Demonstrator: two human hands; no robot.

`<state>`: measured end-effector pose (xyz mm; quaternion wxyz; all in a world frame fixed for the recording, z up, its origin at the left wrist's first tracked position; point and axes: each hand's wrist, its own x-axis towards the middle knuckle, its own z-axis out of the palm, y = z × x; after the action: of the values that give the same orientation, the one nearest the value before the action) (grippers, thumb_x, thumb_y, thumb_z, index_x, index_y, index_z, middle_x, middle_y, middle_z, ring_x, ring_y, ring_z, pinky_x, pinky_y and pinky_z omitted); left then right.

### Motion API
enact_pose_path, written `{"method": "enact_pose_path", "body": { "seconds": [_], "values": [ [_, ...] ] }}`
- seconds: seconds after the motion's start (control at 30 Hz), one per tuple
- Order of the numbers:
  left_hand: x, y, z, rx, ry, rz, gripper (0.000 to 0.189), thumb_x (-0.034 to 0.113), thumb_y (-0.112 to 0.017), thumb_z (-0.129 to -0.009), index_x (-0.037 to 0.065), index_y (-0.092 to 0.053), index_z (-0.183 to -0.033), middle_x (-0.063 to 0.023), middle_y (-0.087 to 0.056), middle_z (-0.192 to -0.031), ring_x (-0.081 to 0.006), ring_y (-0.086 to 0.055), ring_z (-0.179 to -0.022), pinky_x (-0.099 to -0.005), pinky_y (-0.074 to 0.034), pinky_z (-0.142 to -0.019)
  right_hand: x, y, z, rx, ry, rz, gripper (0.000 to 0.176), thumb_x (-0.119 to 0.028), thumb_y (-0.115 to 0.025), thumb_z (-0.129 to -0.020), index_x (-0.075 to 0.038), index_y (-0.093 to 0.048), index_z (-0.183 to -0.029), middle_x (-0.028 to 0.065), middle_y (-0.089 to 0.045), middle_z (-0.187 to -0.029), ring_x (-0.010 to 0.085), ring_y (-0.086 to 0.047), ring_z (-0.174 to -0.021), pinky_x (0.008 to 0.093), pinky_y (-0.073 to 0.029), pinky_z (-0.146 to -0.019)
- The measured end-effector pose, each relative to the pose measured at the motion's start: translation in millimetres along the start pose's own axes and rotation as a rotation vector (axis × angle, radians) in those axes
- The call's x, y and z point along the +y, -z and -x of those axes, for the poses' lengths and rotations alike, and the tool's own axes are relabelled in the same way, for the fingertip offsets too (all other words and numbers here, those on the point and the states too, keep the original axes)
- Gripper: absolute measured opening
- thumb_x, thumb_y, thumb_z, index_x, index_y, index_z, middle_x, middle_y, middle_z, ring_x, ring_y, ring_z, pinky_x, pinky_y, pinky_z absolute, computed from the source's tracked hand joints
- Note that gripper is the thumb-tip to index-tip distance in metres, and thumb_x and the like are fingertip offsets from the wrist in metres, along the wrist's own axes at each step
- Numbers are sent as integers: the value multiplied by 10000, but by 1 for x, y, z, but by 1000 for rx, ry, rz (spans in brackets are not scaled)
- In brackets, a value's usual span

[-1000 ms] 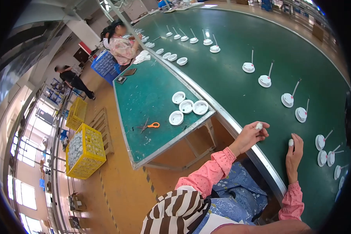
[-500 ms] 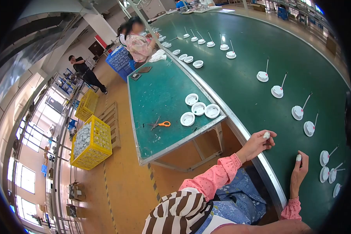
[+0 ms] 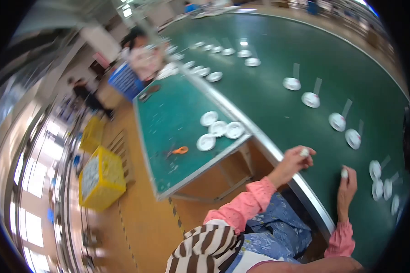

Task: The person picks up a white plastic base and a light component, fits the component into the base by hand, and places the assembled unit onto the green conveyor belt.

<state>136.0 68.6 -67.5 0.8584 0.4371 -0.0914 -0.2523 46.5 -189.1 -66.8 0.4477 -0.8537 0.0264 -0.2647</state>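
Pinching a small white piece (image 3: 304, 152) between thumb and fingertips, the left hand (image 3: 292, 163) sits curled just right of centre, right over the metal rim (image 3: 278, 157) of the big green tabletop (image 3: 278, 91). The fingers are drawn in tight around that piece, with the knuckles up. A little lower and further right, the right hand (image 3: 347, 189) rests on the green surface and grips a second small white piece (image 3: 344, 173) at its fingertips. This hand is closed too, with the piece poking out at the top. The two hands are near each other but apart. Both wrists come out of pink patterned sleeves (image 3: 241, 204), and a brown-and-white striped cloth (image 3: 205, 248) fills the bottom of the frame.

Just right of the right hand, white discs (image 3: 337, 121) with thin stems run in a curved line along the tabletop, up toward the top centre. The blur hides their detail. Left of the hands, a smaller green tabletop (image 3: 168, 118) butts against the big one and carries four white round caps (image 3: 217, 128) in a cluster, with orange-handled scissors (image 3: 180, 150) close by. On the floor at the left stands a yellow crate (image 3: 100, 177), and a blue crate (image 3: 125, 82) sits in the upper left. Beside it a co-worker (image 3: 141, 57) in pink is at the far end of that smaller tabletop.
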Motion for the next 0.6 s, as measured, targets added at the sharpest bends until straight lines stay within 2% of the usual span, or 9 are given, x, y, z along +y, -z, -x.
{"method": "enact_pose_path", "body": {
  "seconds": [0.1, 0.23, 0.3, 0.37, 0.4, 0.47, 0.53, 0.57, 0.6],
  "values": [
    [23, -31, 3, 77, -150, -391, 225, 115, -574, -1001, 9, -696, -1157, -35, -686, -908, -114, -637, -858, -277, -519, -845, -17, 4, -3, 74, 18, 50, 179, -39, -583, -953, -15, -686, -1097, 154, -674, -1045, 298, -655, -983, 373, -507, -883],
    [6, -28, -22, 95, -208, -623, 213, 87, -586, -1006, -6, -722, -1140, -42, -708, -941, -128, -662, -842, -282, -544, -785, -8, 5, -5, 165, 97, 97, 169, -19, -627, -880, -28, -687, -1038, 163, -647, -992, 361, -631, -953, 437, -512, -835],
    [-12, -17, -30, 116, -151, -666, 205, 76, -575, -1021, -21, -717, -1134, -62, -699, -911, -129, -664, -823, -291, -565, -812, -4, 3, -4, 212, 105, 102, 127, -42, -641, -875, -33, -683, -995, 162, -639, -965, 370, -617, -924, 457, -506, -824],
    [-21, -11, -30, 76, -273, -900, 192, 13, -556, -1014, -33, -714, -1112, -81, -693, -970, -131, -666, -839, -286, -576, -794, 0, 2, -5, 245, 128, 103, 110, -63, -641, -874, -37, -680, -973, 161, -637, -956, 370, -607, -918, 465, -498, -830],
    [-20, -23, -27, 89, -279, -927, 252, -33, -507, -958, -33, -710, -1107, -104, -711, -968, -178, -685, -872, -303, -552, -824, 2, 4, -5, 256, 154, 115, 105, -73, -640, -874, -38, -678, -965, 161, -636, -954, 371, -602, -921, 467, -494, -834],
    [-21, -19, -29, 55, -410, -1186, 246, -11, -530, -930, -26, -714, -1092, -114, -716, -976, -194, -669, -867, -318, -533, -803, 9, 0, -5, 288, 146, 96, 100, -85, -633, -875, -32, -666, -953, 159, -628, -946, 375, -588, -933, 468, -485, -850],
    [-23, -23, -27, 85, -324, -1092, 253, -32, -532, -907, -31, -714, -1083, -113, -715, -974, -204, -656, -853, -324, -533, -801, 15, 0, -5, 272, 186, 139, 81, -76, -627, -873, -32, -649, -937, 157, -610, -923, 378, -575, -940, 472, -478, -856],
    [-25, -22, -28, 95, -357, -1115, 257, -41, -533, -898, -39, -708, -1085, -109, -703, -954, -201, -651, -843, -319, -535, -773, 19, -4, -6, 290, 195, 135, 77, -78, -627, -872, -34, -646, -932, 155, -602, -916, 375, -571, -936, 472, -476, -857],
    [-25, -18, -28, 70, -386, -1139, 223, -37, -536, -944, -41, -707, -1087, -85, -692, -965, -168, -657, -809, -287, -574, -739, 24, -9, -7, 303, 209, 124, 74, -80, -628, -871, -36, -643, -928, 152, -593, -909, 372, -567, -931, 472, -473, -858]
  ]
}}
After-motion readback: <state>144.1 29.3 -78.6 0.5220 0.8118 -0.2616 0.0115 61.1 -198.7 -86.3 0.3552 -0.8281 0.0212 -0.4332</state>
